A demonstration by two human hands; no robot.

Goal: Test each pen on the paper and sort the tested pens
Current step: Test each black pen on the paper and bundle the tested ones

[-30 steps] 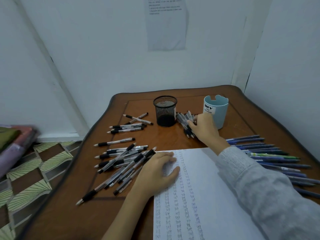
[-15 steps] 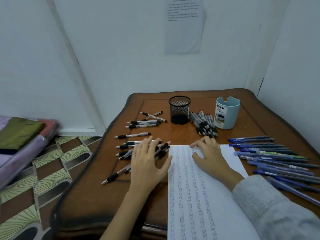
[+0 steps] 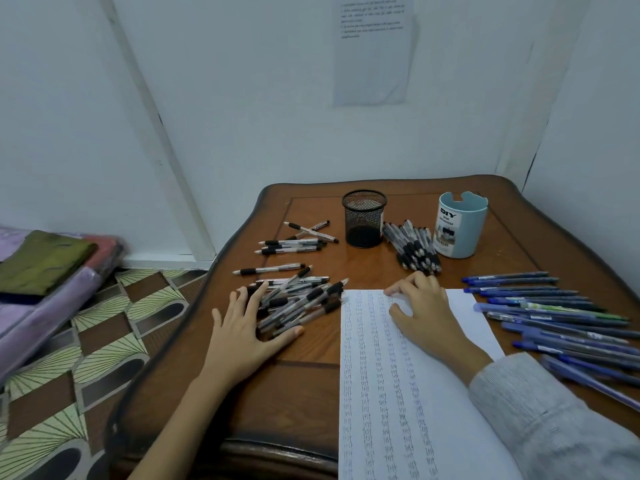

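A white paper (image 3: pixel 408 393) covered in columns of pen marks lies on the brown table (image 3: pixel 298 393). My left hand (image 3: pixel 247 327) rests flat with spread fingers on the left end of a loose pile of black-grip pens (image 3: pixel 304 299). My right hand (image 3: pixel 420 310) rests on the paper's top edge, fingers bent, holding nothing I can see. A bundle of black-grip pens (image 3: pixel 414 249) lies between a black mesh cup (image 3: pixel 363 218) and a light blue organizer cup (image 3: pixel 460 225). Several blue pens (image 3: pixel 554 317) lie in a row on the right.
More black-grip pens (image 3: pixel 291 244) lie scattered left of the mesh cup. White walls close the table's far and right sides. Left of the table are a patterned floor (image 3: pixel 104 341) and folded cloth bundles (image 3: pixel 45 268). A printed sheet (image 3: pixel 372 50) hangs on the wall.
My right hand left the pen bundle by the blue cup and came back onto the paper's top. My left hand slid from the paper's edge onto the loose pen pile. The view shifted left.
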